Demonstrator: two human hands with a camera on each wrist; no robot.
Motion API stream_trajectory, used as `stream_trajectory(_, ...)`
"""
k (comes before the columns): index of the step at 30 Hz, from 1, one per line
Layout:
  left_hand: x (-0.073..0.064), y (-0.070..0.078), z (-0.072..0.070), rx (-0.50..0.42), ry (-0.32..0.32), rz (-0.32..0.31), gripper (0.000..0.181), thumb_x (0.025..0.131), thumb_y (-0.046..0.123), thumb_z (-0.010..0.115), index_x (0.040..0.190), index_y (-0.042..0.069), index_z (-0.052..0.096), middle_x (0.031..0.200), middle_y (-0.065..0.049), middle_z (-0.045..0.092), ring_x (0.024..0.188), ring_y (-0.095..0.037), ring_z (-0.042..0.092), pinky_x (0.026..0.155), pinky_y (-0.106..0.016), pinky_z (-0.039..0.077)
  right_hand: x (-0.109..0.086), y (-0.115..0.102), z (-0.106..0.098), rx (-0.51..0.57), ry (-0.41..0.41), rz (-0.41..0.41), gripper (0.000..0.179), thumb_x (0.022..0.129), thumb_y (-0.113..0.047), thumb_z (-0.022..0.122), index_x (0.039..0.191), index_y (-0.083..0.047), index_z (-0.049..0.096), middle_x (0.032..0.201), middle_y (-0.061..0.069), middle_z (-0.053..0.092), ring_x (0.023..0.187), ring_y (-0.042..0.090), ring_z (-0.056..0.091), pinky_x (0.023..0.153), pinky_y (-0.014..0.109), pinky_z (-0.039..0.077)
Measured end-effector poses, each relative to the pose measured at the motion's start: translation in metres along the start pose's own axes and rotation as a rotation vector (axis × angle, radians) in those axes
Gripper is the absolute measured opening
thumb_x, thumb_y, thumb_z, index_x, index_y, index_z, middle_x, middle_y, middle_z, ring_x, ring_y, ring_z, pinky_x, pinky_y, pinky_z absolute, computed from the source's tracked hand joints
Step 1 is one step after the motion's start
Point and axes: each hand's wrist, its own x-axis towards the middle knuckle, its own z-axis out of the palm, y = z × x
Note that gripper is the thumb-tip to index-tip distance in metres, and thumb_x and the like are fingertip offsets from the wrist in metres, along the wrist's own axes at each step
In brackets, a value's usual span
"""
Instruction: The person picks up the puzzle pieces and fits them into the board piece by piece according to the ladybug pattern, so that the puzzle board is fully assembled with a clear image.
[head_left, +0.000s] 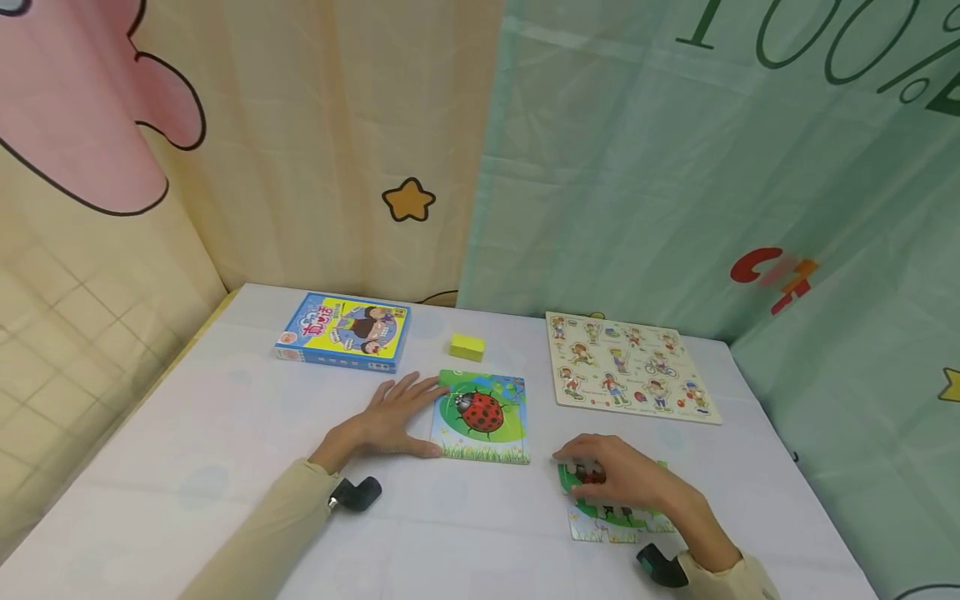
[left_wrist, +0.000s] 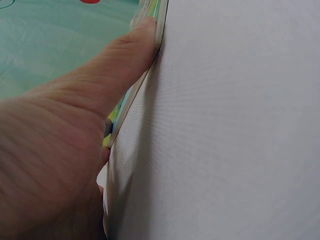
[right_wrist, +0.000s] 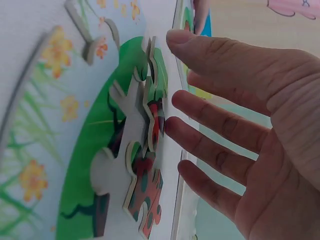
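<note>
Soft curtains [head_left: 322, 167] hang behind a table with a white cloth [head_left: 450, 542]. The left hand [head_left: 390, 418] is spread wide, its thumb at the near left corner of a ladybug picture [head_left: 480, 414] and its fingers by the far left corner — maybe to stop it sliding. It only touches the edge and does not grab it. The right hand [head_left: 618, 471] is loose, fingers apart, with nothing in it. Just under it lies a ladybug puzzle [head_left: 588, 525] in bits, with gaps between them. One red bit [right_wrist: 154, 122] is close to its fingertips, but I cannot tell if they touch. Past the left hand are a blue box [head_left: 341, 332] and a yellow block [head_left: 467, 347]; past the right hand lies a board of little people [head_left: 630, 367]. These seem set back — out of both hands' way.
</note>
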Motion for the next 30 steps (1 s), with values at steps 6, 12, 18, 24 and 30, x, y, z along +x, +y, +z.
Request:
stream_trajectory(6, -0.001, 0.002, -0.001, -0.001, 0.003, 0.006, 0.097, 0.082, 0.054, 0.077, 0.159, 0.020, 0.029, 0.168, -0.010, 0.019, 0.155, -0.040, 0.004, 0.121, -0.067, 0.000, -0.009, 0.002, 0.001, -0.022, -0.008, 0.037, 0.043, 0.089, -0.031, 0.077, 0.128, -0.016, 0.068, 0.127, -0.003, 0.066, 0.109, 0.013, 0.061, 0.092, 0.032, 0.054)
stream_trajectory(12, 0.000, 0.002, 0.000, 0.005, 0.002, 0.013, 0.096, 0.082, 0.054, 0.077, 0.159, 0.019, 0.029, 0.167, -0.011, 0.020, 0.155, -0.041, 0.005, 0.121, -0.067, 0.001, -0.013, 0.006, 0.003, -0.023, 0.000, 0.069, 0.040, 0.089, -0.028, 0.077, 0.127, -0.019, 0.068, 0.127, -0.004, 0.066, 0.109, 0.013, 0.060, 0.091, 0.029, 0.054)
stream_trajectory(18, -0.001, 0.000, 0.000, 0.003, 0.003, 0.003, 0.097, 0.082, 0.054, 0.077, 0.159, 0.019, 0.029, 0.168, -0.010, 0.019, 0.155, -0.040, 0.004, 0.121, -0.066, 0.001, -0.012, 0.009, 0.003, 0.000, 0.022, 0.047, 0.039, 0.089, -0.028, 0.077, 0.126, -0.019, 0.069, 0.125, -0.002, 0.067, 0.106, 0.013, 0.061, 0.086, 0.026, 0.054)
stream_trajectory(24, -0.002, 0.002, -0.001, -0.015, -0.003, -0.007, 0.098, 0.081, 0.055, 0.077, 0.159, 0.019, 0.029, 0.168, -0.009, 0.018, 0.155, -0.040, 0.003, 0.121, -0.066, 0.000, -0.011, 0.011, 0.003, -0.011, 0.046, 0.042, 0.037, 0.089, -0.024, 0.077, 0.125, -0.018, 0.069, 0.124, -0.003, 0.068, 0.108, 0.012, 0.062, 0.088, 0.027, 0.054)
stream_trajectory(30, -0.002, 0.002, -0.001, -0.016, -0.005, -0.006, 0.098, 0.082, 0.055, 0.077, 0.159, 0.020, 0.029, 0.168, -0.010, 0.018, 0.155, -0.039, 0.003, 0.121, -0.065, 0.000, -0.009, 0.011, 0.004, -0.040, 0.084, 0.034, 0.033, 0.090, -0.021, 0.074, 0.123, -0.016, 0.071, 0.119, -0.003, 0.069, 0.097, 0.008, 0.058, 0.081, 0.024, 0.051)
